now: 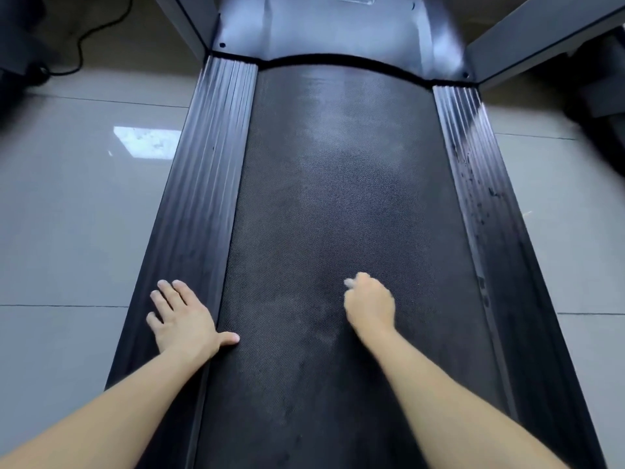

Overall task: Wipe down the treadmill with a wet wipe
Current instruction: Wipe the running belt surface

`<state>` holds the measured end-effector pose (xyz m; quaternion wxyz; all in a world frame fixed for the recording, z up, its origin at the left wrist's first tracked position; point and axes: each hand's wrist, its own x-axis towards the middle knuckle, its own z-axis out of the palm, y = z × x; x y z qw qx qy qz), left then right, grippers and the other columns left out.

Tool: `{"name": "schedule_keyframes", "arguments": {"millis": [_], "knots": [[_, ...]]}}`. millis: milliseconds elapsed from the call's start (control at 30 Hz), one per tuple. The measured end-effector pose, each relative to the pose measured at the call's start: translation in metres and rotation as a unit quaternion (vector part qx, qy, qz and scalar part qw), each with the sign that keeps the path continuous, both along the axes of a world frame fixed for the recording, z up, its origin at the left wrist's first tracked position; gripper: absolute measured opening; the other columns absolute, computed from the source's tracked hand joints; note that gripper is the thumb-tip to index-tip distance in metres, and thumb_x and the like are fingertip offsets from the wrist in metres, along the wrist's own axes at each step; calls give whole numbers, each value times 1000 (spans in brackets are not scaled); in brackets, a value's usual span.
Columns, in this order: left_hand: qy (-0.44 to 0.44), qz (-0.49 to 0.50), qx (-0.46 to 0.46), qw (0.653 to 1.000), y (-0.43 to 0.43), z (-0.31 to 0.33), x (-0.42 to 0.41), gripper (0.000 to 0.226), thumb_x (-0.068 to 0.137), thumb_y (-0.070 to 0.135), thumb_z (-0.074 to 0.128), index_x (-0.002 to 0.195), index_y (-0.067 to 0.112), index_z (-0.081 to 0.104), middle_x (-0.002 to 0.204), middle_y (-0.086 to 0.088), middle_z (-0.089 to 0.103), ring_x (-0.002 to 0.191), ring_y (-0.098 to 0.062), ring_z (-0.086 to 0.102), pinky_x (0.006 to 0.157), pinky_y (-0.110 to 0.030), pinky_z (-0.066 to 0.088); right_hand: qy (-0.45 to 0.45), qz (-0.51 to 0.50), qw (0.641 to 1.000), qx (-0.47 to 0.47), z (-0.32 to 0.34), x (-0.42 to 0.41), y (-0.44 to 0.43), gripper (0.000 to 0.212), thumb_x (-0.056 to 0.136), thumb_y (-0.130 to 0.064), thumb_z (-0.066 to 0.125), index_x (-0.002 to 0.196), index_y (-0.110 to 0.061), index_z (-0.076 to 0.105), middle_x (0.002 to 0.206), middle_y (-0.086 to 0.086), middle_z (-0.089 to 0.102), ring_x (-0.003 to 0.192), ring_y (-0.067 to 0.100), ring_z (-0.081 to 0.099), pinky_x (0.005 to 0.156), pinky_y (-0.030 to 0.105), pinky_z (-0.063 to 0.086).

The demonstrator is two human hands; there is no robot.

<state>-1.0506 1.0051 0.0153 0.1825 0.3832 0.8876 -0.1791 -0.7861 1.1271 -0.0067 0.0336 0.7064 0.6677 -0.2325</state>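
Observation:
The treadmill's black textured belt [338,198] runs up the middle of the head view between two ribbed black side rails. My left hand [182,316] lies flat with spread fingers on the left rail [209,147], thumb on the belt's edge. My right hand [370,304] is on the belt near its middle, fingers curled over a small white bit of the wet wipe [348,282] that peeks out at the fingertips. This hand is motion-blurred. Most of the wipe is hidden under it.
The right rail [480,198] carries dark wet specks. The grey motor cover [338,32] and two grey uprights stand at the far end. Grey tiled floor [74,214] lies on both sides, with a black cable [81,45] at the far left.

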Motion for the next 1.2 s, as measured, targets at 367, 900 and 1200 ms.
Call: {"name": "schedule_keyframes", "arguments": {"millis": [367, 900, 1200], "knots": [[0, 1, 6, 1000, -3, -5, -1, 166, 51, 89, 74, 154, -5, -16, 167, -26, -9, 156, -39, -2, 125, -51, 19, 57, 282, 956, -56, 3, -146, -47, 24, 101, -18, 53, 121, -6, 54, 136, 18, 52, 108, 42, 65, 90, 46, 52], [-12, 24, -17, 999, 2, 0, -1, 168, 49, 86, 77, 155, -4, -17, 167, -25, -12, 156, -40, -4, 124, -52, 18, -174, -92, 980, 29, 3, 185, -25, 14, 96, -11, 49, 108, -7, 54, 113, 18, 56, 93, 40, 66, 73, 44, 51], [-19, 28, -14, 999, 6, 1, -2, 168, 50, 87, 76, 155, -2, -21, 167, -23, -17, 156, -38, -9, 126, -51, 13, 36, -182, 981, 60, -4, 89, 3, 23, 90, 1, 50, 112, -4, 57, 117, 18, 58, 102, 40, 61, 84, 40, 47]]}}
